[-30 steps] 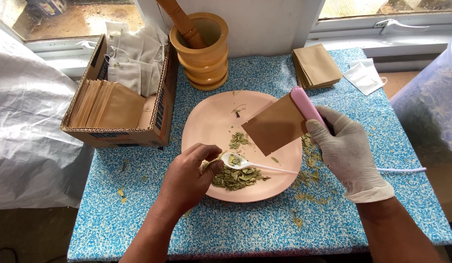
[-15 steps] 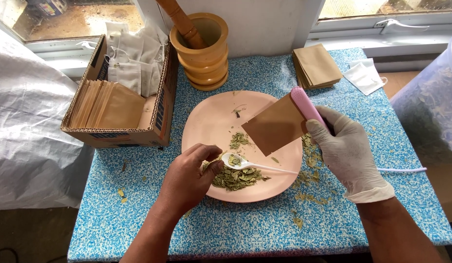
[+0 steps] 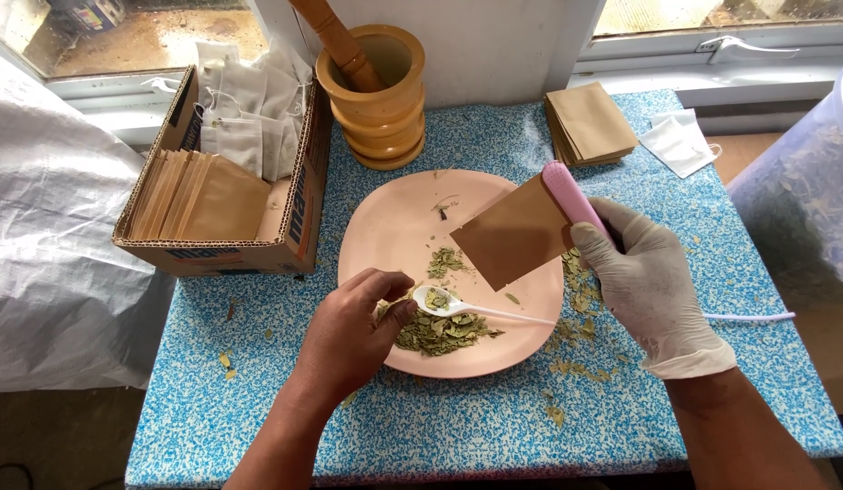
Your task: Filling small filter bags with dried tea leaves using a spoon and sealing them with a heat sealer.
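Blue speckled counter (image 3: 494, 426) under the windows. At frame centre our bare left hand (image 3: 353, 331) pinches leaves from the pile (image 3: 440, 331) on the pink plate (image 3: 394, 227). White spoon (image 3: 467, 307) lies just right of those fingers, long axis running right. Gloved right hand (image 3: 648, 290) grips the pink sealer (image 3: 571, 200) and brown pouch (image 3: 514, 231), above the spoon.

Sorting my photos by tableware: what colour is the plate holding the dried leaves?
Pale pink. The plate shows best in the head view, the only one.
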